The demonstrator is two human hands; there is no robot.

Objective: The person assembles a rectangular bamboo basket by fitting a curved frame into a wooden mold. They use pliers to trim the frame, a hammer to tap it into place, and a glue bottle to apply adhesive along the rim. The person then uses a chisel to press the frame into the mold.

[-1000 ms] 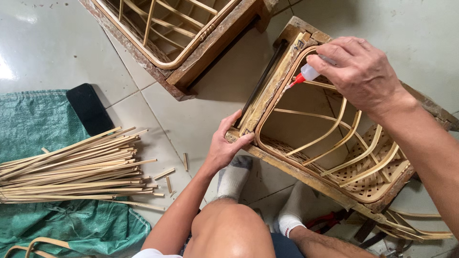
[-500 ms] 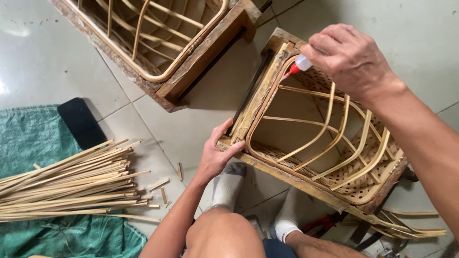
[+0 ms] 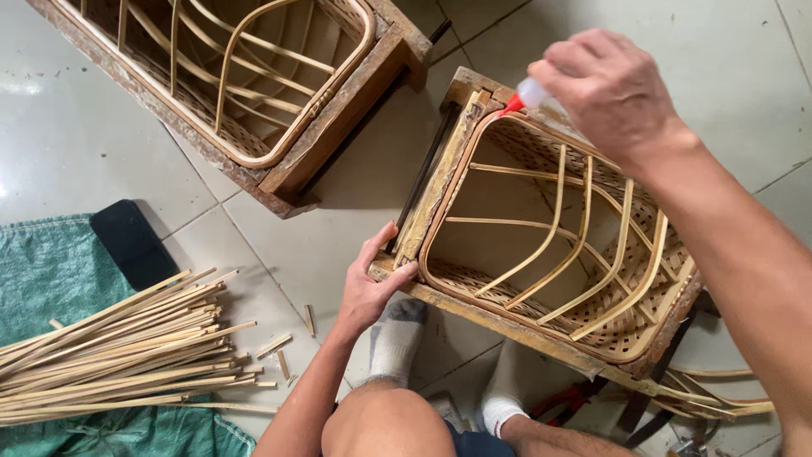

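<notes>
The right hand (image 3: 613, 93) is reaching in from the upper right with the forearm slanting down across the frame, its fingers curled into a closed grip around a small squeeze bottle (image 3: 534, 93) whose red nozzle (image 3: 511, 106) is pointing down-left at the far corner of the rattan basket (image 3: 558, 245), touching or just above its rim. The left hand (image 3: 372, 283) is coming up from below, wrist bent, with the thumb lying on top of the near corner of the wooden frame (image 3: 440, 182) that is holding the basket and the fingers spread along its outer side, so its grip is clamping that corner. Against the view half a second earlier, the nozzle is sitting at much the same corner of the rim, and the left hand is keeping its hold on the same corner; the whole scene is only appearing shifted a little as the head camera is moving. The basket and frame are resting on the tiled floor (image 3: 76, 144), just in front of the person's socked feet (image 3: 397, 338). A second basket in its own wooden frame (image 3: 254, 93) is lying well apart at the upper left. A bundle of split cane strips (image 3: 118, 355) is lying on a green sack (image 3: 42, 279) at the left, beside a dark pad (image 3: 131, 241), with short offcuts (image 3: 283, 351) scattered near it.
</notes>
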